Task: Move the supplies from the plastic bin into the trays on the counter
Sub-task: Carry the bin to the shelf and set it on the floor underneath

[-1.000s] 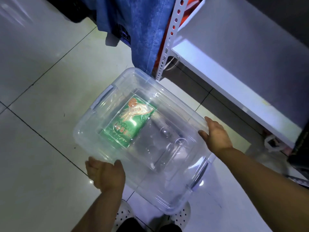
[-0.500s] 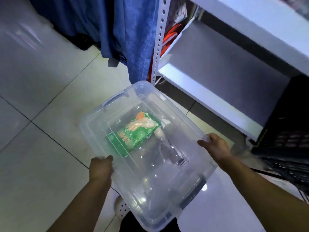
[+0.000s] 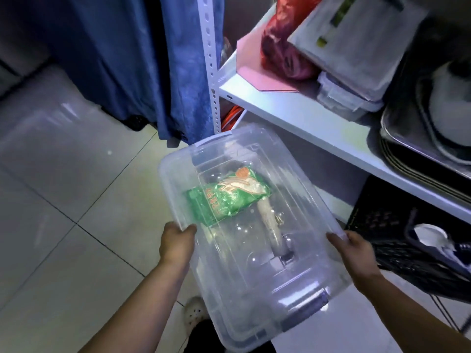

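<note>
I hold a clear plastic bin (image 3: 300, 289) with its lid on, above the tiled floor. My left hand (image 3: 177, 242) grips its left long edge and my right hand (image 3: 353, 253) grips its right long edge. Through the lid I see a green packet with orange print (image 3: 226, 197) and a pale bottle-like item (image 3: 270, 222) lying beside it. Metal trays (image 3: 407, 138) are stacked on the white shelf at the right, partly cut off by the frame edge.
A white shelf (image 3: 293, 110) on a perforated upright (image 3: 211, 72) carries a red bag (image 3: 285, 47), a pink sheet, a lidded clear box (image 3: 344, 98) and papers. A black crate (image 3: 397, 238) sits below. Blue cloth (image 3: 142, 59) hangs at the left. Pale floor tiles fill the left side.
The bin has risen from near the floor up toward the shelf, held in both hands throughout. My view has lifted, so the shelf top with its trays and bags has come into sight.
</note>
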Demonstrator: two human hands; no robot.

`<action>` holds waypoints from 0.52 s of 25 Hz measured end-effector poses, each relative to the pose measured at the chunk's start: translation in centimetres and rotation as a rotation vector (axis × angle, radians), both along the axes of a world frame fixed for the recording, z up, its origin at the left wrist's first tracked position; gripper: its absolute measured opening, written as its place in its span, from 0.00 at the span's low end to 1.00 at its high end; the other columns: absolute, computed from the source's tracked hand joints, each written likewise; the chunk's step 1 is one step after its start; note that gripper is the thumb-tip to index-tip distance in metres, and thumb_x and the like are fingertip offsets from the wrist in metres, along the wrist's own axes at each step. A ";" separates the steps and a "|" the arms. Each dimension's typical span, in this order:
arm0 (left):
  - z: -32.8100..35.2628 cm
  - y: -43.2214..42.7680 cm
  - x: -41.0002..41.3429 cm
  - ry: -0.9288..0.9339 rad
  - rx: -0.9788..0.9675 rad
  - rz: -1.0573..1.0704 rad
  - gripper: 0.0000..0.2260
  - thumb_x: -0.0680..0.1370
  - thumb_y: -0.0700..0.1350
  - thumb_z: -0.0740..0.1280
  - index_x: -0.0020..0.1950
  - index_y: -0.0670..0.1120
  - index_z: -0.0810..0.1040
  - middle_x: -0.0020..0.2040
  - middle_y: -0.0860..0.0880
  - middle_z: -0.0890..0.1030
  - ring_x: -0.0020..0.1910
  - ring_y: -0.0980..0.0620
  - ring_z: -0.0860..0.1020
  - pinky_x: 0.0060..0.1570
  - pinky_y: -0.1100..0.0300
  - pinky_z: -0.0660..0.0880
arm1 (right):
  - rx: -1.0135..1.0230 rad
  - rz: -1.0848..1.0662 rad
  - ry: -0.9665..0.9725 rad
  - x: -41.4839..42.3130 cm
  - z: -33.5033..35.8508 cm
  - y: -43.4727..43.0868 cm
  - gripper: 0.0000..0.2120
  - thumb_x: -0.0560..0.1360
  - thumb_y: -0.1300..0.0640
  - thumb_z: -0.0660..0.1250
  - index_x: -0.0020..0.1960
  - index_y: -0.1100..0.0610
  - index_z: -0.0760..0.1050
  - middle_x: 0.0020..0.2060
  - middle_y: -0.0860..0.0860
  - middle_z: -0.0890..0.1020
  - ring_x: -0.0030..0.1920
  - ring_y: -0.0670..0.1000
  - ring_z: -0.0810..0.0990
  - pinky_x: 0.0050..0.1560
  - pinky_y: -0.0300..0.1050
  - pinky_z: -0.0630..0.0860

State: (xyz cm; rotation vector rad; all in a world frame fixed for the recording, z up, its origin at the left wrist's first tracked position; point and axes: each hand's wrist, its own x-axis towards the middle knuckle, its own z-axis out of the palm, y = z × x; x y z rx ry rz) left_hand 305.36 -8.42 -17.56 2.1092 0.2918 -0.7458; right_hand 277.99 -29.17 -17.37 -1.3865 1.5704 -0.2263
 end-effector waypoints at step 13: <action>-0.8 -13.8 5.6 0.184 -0.239 -0.529 0.08 0.75 0.34 0.63 0.53 0.38 0.75 0.46 0.43 0.80 0.44 0.46 0.77 0.45 0.56 0.74 | -0.023 -0.579 0.015 1.0 -1.6 -0.1 0.15 0.71 0.50 0.71 0.37 0.61 0.71 0.33 0.55 0.73 0.34 0.54 0.72 0.38 0.46 0.70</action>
